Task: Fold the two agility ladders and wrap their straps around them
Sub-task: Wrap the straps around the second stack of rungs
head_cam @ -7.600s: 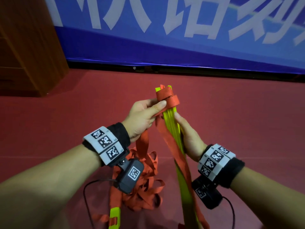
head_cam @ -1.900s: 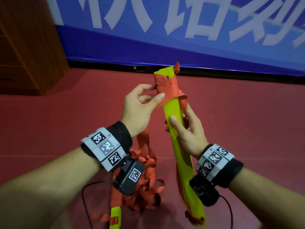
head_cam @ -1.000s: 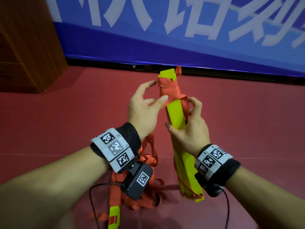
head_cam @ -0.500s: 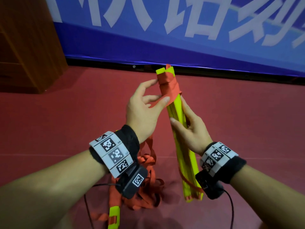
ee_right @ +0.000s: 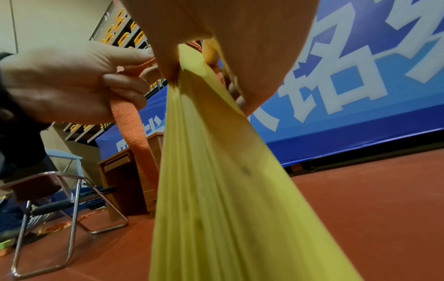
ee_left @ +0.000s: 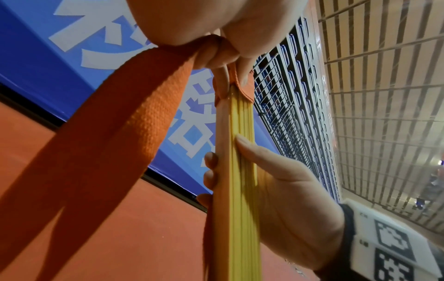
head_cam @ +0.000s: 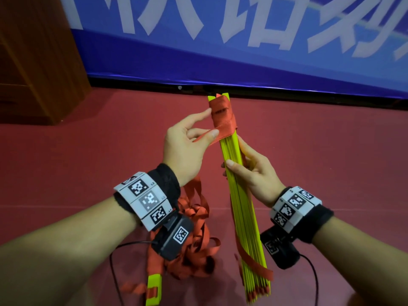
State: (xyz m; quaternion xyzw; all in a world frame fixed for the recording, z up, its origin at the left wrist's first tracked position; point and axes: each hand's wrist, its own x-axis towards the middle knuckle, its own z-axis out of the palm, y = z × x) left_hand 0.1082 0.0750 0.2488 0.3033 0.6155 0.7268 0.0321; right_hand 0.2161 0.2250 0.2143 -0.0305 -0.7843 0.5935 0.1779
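A red floor [head_cam: 88, 173] meets a blue banner with white lettering [head_cam: 242, 51]; a wooden cabinet [head_cam: 33, 62] stands left. The right hand [head_cam: 254, 173] grips the stacked yellow ladder slats [head_cam: 240, 195], and the left hand [head_cam: 185, 146] pinches the orange webbing strap [head_cam: 220, 120].

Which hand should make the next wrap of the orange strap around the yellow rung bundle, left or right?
Left. The left hand already pinches the orange strap just below the wrapped turns, while the right hand grips the yellow rung bundle mid-length and is probably best steadying it.

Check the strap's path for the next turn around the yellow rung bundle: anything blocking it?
Mostly clear. The left hand pinches the orange strap just below the wound turns. Further down the rung bundle, the right hand grips it with fingers curled around; later turns would reach them.
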